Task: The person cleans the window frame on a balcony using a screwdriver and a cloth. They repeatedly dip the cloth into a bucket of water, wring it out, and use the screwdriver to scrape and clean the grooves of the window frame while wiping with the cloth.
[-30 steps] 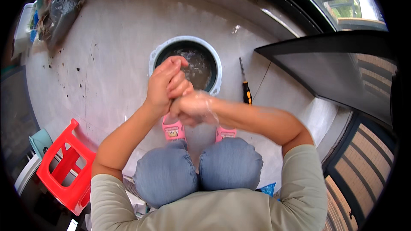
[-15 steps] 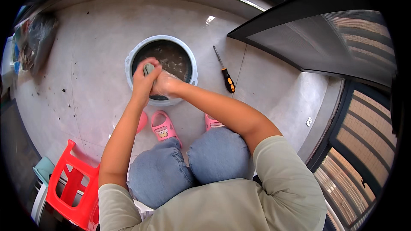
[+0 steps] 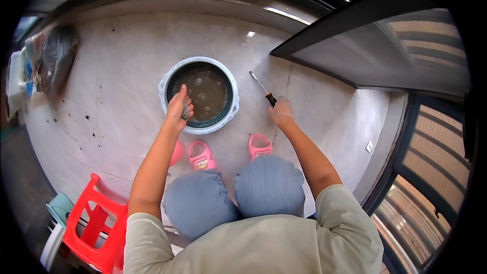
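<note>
My left hand is closed around a small grey-green piece that looks like cloth, over the left rim of a round pale blue basin. Murky brown water with some foam fills the dark inside of the basin. To the basin's right, my right hand has its fingers round the handle end of a screwdriver with a black and orange grip. Its metal shaft points away from me, up and to the left. A whitish, see-through sheen covers the back of this hand; whether it is a thin glove or suds I cannot tell.
My pink clogs stand on the grey tiled floor before the basin, beside a pink round thing. A red plastic stool is at lower left, plastic bags at far left. A dark-framed screen panel juts in at right.
My hands have parted from over the basin. The right has moved right and taken hold of the screwdriver's handle; the left keeps the grey-green piece. The whole view has shifted slightly.
</note>
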